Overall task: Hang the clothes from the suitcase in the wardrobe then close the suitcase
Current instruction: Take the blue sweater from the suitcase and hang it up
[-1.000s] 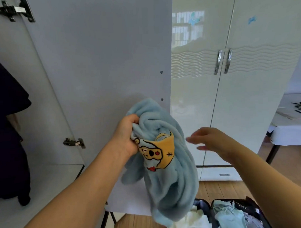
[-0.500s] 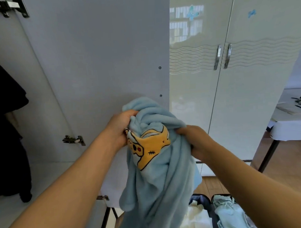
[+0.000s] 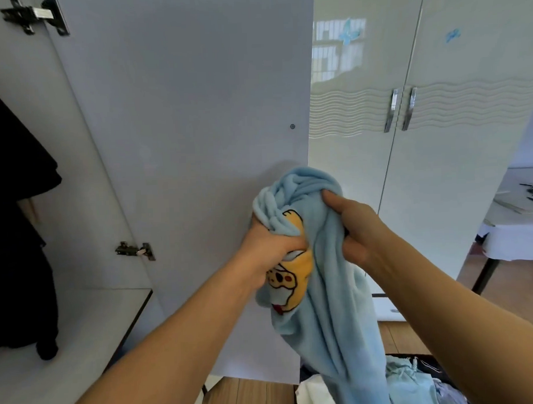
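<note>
Squeezing the fluffy blue top (image 3: 323,305) tight, the left hand (image 3: 270,256) and right hand (image 3: 355,229) could drop its bunched cloth back into the suitcase (image 3: 428,365).

**A bedroom at home, by the wardrobe**

A tall glossy white wardrobe (image 3: 457,165) with wavy trim and paired chrome handles (image 3: 400,109) fills the view; one door (image 3: 190,144) stands open, showing hinges and a dark garment (image 3: 15,228) hanging inside. Wood-plank flooring (image 3: 254,395) runs below, where an open suitcase (image 3: 428,359) holds clothes. A table under a white cloth (image 3: 514,232) stands at the right.
</note>
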Available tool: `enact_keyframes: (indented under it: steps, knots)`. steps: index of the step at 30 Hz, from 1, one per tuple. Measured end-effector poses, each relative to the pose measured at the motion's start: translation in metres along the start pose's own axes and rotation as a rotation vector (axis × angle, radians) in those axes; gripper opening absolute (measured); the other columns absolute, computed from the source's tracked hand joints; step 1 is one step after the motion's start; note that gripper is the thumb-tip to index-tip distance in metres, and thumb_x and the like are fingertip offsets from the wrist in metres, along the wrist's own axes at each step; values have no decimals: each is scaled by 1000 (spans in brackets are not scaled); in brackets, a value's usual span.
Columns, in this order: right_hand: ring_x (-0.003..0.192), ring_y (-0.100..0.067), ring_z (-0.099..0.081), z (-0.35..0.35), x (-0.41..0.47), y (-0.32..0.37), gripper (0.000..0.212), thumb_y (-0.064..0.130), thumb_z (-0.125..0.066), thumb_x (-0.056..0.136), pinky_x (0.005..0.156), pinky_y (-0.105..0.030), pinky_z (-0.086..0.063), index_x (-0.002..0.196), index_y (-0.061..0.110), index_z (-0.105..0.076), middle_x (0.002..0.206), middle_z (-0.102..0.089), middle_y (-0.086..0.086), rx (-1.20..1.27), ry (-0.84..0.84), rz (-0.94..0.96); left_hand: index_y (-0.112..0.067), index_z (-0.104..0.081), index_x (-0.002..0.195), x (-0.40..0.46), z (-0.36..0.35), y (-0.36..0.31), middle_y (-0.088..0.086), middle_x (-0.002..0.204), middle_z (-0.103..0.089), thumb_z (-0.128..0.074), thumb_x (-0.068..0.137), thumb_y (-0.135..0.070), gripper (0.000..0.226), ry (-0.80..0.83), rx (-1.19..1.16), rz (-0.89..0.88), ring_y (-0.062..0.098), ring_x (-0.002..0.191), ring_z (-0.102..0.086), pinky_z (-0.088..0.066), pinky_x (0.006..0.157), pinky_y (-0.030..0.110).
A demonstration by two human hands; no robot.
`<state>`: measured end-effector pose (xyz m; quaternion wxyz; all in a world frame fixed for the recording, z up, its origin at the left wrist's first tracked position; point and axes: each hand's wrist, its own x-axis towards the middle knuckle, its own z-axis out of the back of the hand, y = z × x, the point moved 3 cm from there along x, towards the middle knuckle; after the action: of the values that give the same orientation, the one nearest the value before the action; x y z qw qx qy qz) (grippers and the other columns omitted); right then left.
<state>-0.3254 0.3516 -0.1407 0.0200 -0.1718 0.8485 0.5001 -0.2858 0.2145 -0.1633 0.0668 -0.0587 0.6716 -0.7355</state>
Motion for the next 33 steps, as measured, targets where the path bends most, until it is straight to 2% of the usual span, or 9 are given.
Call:
enact_keyframes:
  steps: [5,10,13,16,19,23,26,29,33]
  knots:
    - [101,-34,-65,42,11,30,50,44,-53,91,80,-50,-56,116,2,-61,116,-65,-22,51,-24,1,1,-64,106,9,36,-14,22,105,-67,-51,80,9,30,36,-212,127,31,84,-66,-56,77,43]
    - [98,-34,-62,78,18,43,49,39,-75,75,83,-40,-50,105,3,-60,108,-63,-16,-1086,-614,286,-6,-77,68,4,46,-50,14,78,-72,-39,91,-12,45,151,-601,66,24,68,-71,-59,63,37]
    - [90,-23,-63,40,11,40,34,42,-71,79,86,-42,-52,94,14,-62,99,-67,-7,-803,-391,473,-7,-76,61,7,40,-62,13,73,-71,-32,88,-6,52,187,-644,31,23,61,-70,-59,56,32]
    - [98,-18,-66,-6,-1,24,25,34,-65,87,89,-36,-52,105,18,-67,105,-71,-2,-629,157,212,-6,-76,65,8,30,-68,11,72,-72,-30,88,-3,52,230,-614,16,22,63,-70,-59,58,31]
    - [96,-18,-67,-12,-8,25,25,12,-65,86,86,-34,-54,111,16,-65,107,-71,-6,-664,330,134,-4,-68,84,11,30,-70,11,74,-71,-31,88,-3,37,189,-631,-29,22,65,-70,-59,61,32]
    - [80,-22,-63,-7,-7,36,17,9,-65,80,80,-38,-55,95,2,-67,94,-70,-17,-995,67,291,-8,-64,88,19,38,-69,10,74,-70,-36,87,-3,28,121,-593,-36,22,66,-69,-59,66,32]
    - [75,-21,-59,2,-4,44,6,5,-65,79,74,-37,-52,83,9,-62,81,-63,-13,-717,20,338,-7,-65,89,21,43,-63,12,74,-70,-45,89,-10,20,110,-555,51,23,65,-69,-59,65,35]
    - [68,-14,-58,26,-1,63,21,-4,-53,85,62,-27,-48,77,15,-55,72,-62,-3,-354,-49,428,-5,-64,83,28,67,-50,13,68,-70,-53,89,-15,15,-11,-519,185,23,57,-68,-59,55,33]
    - [65,-18,-57,83,-2,77,23,2,-48,91,56,-25,-50,72,14,-52,67,-60,-3,-5,-415,415,-3,-58,80,35,105,-34,13,56,-67,-52,92,-6,14,-202,-448,256,22,45,-66,-54,42,33]
